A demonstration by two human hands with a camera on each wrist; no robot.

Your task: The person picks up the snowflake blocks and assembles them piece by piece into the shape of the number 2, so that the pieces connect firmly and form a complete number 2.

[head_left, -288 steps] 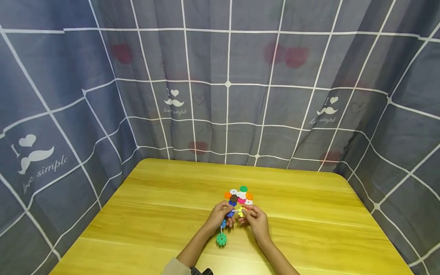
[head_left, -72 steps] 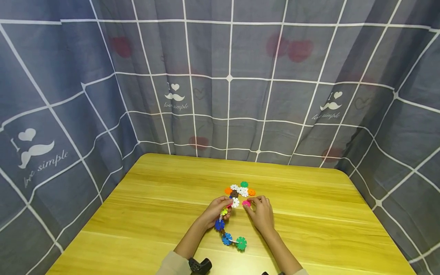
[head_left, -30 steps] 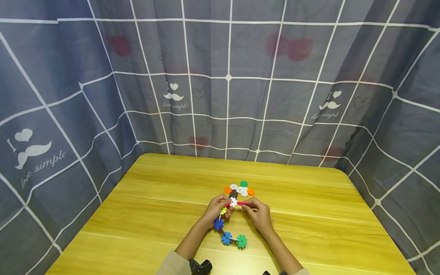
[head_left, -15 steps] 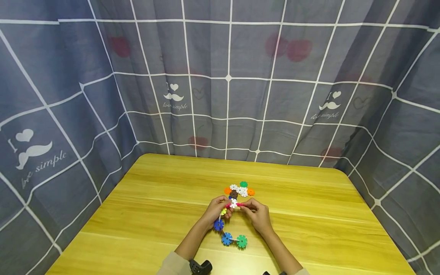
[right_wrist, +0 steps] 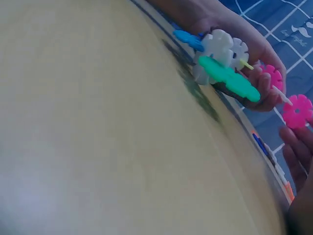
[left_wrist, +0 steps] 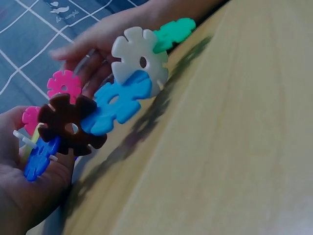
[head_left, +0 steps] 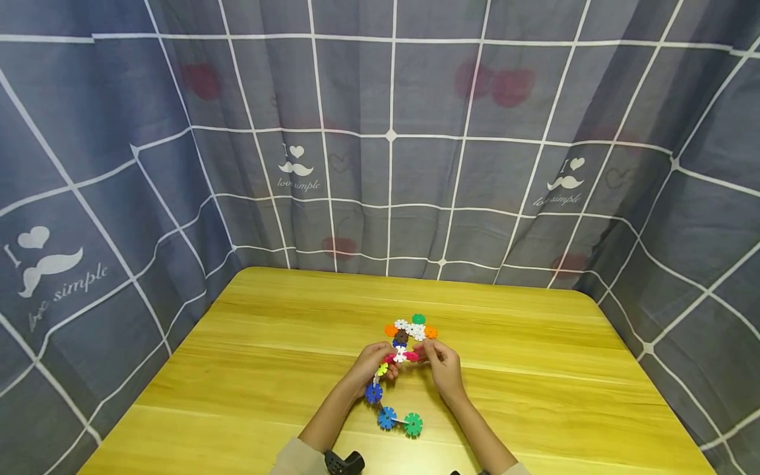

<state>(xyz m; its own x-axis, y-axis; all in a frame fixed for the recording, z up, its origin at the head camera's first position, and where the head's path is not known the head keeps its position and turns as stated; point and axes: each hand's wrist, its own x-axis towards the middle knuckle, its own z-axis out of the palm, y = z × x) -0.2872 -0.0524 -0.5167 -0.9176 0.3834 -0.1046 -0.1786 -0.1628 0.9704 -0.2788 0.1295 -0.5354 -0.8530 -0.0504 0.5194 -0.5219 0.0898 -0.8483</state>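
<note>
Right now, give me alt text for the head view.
The left hand grips a chain of coloured notched discs over a table, with the right hand beside its pink end disc. More discs lie beyond, in front of a grey checked curtain.

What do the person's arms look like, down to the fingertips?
The left grip and right grip are bare, no gloves. The left sleeve and right sleeve are beige. A black gadget sits by the left one; something black shows by the right one.
</note>
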